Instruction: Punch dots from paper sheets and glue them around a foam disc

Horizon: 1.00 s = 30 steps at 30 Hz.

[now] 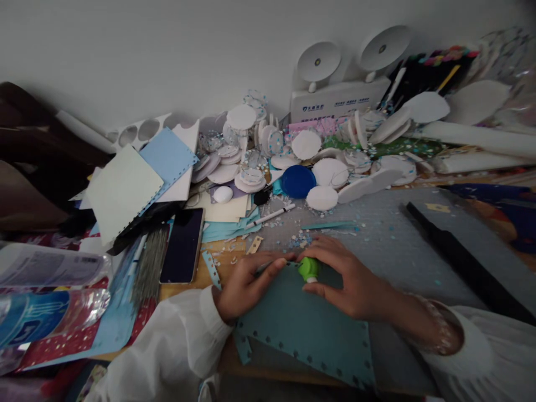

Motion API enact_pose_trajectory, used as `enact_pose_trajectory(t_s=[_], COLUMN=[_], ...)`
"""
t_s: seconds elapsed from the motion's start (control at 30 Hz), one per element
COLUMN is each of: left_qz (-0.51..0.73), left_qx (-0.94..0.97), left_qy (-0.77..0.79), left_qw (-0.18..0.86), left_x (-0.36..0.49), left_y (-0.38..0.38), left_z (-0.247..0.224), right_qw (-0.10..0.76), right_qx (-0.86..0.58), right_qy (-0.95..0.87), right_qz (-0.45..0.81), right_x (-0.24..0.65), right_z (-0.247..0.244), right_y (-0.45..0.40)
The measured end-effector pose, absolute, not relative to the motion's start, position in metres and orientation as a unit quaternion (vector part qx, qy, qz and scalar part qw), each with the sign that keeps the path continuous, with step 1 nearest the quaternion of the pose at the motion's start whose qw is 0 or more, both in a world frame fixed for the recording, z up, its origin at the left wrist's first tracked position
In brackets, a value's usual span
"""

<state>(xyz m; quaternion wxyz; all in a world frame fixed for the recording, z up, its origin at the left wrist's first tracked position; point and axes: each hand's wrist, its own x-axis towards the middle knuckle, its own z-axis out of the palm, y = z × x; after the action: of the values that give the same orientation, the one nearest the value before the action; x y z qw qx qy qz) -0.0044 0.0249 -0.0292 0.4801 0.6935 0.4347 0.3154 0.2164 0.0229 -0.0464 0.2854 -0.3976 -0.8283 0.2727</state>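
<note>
A teal sheet of paper (310, 324) with small holes punched along its edges lies at the table's front edge. My left hand (251, 279) pinches its upper left corner between thumb and fingers. Around a small green craft punch (309, 269) my right hand (347, 276) is closed, thumb below and fingers above. The punch sits on the sheet's far edge, just right of my left fingertips. A narrow punched strip (211, 269) of light blue paper lies left of my left hand.
Under the work is a grey cutting mat (397, 234) with paper bits and a long black tool (464, 257). A phone (182, 245), plastic bottles (54, 315) and punched sheets (125, 192) are at left. White discs (322, 198) and a blue lid (298, 181) lie behind.
</note>
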Motion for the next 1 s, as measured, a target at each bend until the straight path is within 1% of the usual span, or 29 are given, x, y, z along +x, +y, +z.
enact_pose_trajectory(t_s=[0.37, 0.6, 0.77, 1.0], left_qz=[0.310, 0.329, 0.340, 0.350], left_qx=[0.691, 0.694, 0.700, 0.711], left_qy=[0.440, 0.422, 0.411, 0.390], left_qw=[0.483, 0.482, 0.475, 0.469], left_x=[-0.0053, -0.0051, -0.0043, -0.0048], left_y=[0.0250, 0.0263, 0.0278, 0.0280], left_z=[-0.0292, -0.0321, -0.0293, -0.0293], right_qw=[0.271, 0.240, 0.265, 0.282], right_qx=[-0.376, -0.392, -0.421, -0.398], right_qy=[-0.830, -0.829, -0.804, -0.810], right_qz=[0.311, 0.319, 0.326, 0.326], right_x=[0.2165, 0.2183, 0.2166, 0.2159], right_z=[-0.0496, -0.0506, -0.0508, -0.0477], right_y=[0.0282, 0.0287, 0.0291, 0.0316])
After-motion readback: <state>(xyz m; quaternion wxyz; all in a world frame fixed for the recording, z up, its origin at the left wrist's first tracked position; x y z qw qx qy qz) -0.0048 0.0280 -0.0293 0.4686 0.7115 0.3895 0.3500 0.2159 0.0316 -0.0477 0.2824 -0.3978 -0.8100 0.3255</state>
